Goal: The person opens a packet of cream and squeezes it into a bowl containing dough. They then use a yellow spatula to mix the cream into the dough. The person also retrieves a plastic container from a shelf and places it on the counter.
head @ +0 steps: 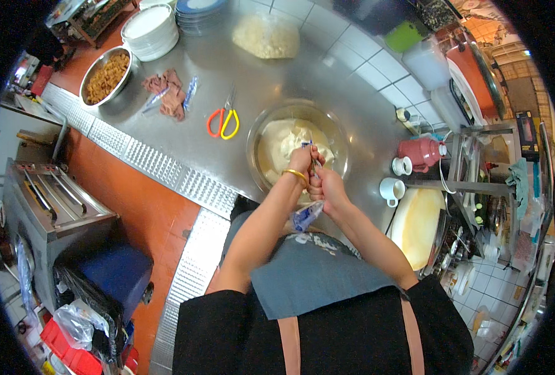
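Note:
Both hands are closed around a soft plastic packet with blue print above a large metal mixing bowl. My left hand, below a gold bangle, grips the packet's far end. Just nearer to me, my right hand grips its middle, and the loose end hangs out toward my apron. In the bowl lies a pale, creamy mass, with a thicker whitish heap under my hands. The fingers hide the packet's opening.
Left of the bowl lie scissors with red and yellow handles, a brown cloth and an empty-looking packet. Farther off are a bowl of brown food, stacked plates and a bagged pale mass. Mugs stand right.

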Available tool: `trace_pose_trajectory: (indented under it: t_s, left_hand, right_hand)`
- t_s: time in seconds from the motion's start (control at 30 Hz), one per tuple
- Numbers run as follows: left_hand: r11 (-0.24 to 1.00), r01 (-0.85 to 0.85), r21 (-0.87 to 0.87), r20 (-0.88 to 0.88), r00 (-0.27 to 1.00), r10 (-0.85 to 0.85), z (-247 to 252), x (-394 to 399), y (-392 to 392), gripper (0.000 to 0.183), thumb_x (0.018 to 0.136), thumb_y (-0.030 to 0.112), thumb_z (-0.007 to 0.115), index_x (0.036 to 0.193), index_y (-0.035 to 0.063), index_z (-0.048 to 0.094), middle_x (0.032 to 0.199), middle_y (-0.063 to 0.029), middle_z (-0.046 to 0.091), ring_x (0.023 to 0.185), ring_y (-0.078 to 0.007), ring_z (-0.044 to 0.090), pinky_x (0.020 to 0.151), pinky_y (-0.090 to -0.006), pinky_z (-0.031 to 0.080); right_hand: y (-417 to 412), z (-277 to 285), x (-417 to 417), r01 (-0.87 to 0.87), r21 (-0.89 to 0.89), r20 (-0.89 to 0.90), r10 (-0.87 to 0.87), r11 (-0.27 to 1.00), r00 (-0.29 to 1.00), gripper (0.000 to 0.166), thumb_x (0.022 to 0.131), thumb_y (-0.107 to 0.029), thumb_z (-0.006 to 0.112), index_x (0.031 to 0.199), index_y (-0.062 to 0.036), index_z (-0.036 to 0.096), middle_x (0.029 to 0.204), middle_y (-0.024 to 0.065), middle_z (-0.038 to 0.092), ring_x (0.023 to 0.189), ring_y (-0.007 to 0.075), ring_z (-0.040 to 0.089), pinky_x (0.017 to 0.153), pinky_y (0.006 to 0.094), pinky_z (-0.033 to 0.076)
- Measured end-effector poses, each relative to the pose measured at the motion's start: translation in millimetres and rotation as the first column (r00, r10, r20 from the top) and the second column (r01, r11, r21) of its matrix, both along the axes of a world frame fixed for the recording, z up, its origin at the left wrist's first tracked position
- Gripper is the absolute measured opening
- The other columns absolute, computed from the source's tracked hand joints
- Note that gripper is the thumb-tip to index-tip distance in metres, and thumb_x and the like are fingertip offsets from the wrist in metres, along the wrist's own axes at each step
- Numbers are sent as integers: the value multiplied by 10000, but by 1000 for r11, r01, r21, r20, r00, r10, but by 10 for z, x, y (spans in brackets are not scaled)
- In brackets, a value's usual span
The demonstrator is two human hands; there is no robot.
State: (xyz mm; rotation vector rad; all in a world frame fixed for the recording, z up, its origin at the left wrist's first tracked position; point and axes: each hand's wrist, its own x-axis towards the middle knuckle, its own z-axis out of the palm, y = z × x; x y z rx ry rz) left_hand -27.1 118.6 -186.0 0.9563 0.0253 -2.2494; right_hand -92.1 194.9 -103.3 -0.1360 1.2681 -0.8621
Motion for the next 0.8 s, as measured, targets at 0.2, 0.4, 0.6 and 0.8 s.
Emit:
trace_pose_trajectory:
  t_s: [0.2,0.4,0.6,0.8]
  left_hand:
    - [971,136,-194,246,966,-86,264,120,64,285,1004,282,399,991,45,556,779,-65,620,696,-192,600,594,-343,501]
    - [931,179,-318,206,972,-116,326,246,189,405,1019,321,351,1088,-13,568,926,-119,673,722,-197,628,574,-317,498]
    - [935,165,-315,339,939,-52,296,166,254,392,1010,350,406,988,24,624,861,-54,655,672,-149,582,591,-285,477]
    - [954,123,-274,34,992,-118,262,221,422,376,998,405,446,1054,69,606,862,-15,625,721,-123,597,681,-292,500]
  right_hand:
    - [-54,282,-1,-115,35,-108,118,993,987,295,985,-373,468,833,-121,467,596,-29,427,424,72,369,374,202,305]
    - [-149,44,-202,-349,-56,-335,312,935,889,236,988,-317,468,957,-97,547,722,16,544,543,118,529,471,281,475]
    - [-194,96,-143,-271,-28,-229,258,962,938,253,990,-334,452,967,-98,540,761,19,558,573,140,528,509,299,477]
    - [-268,-3,-396,-69,27,68,67,997,995,145,1003,-231,424,900,-157,494,589,-69,385,397,21,270,332,176,217]
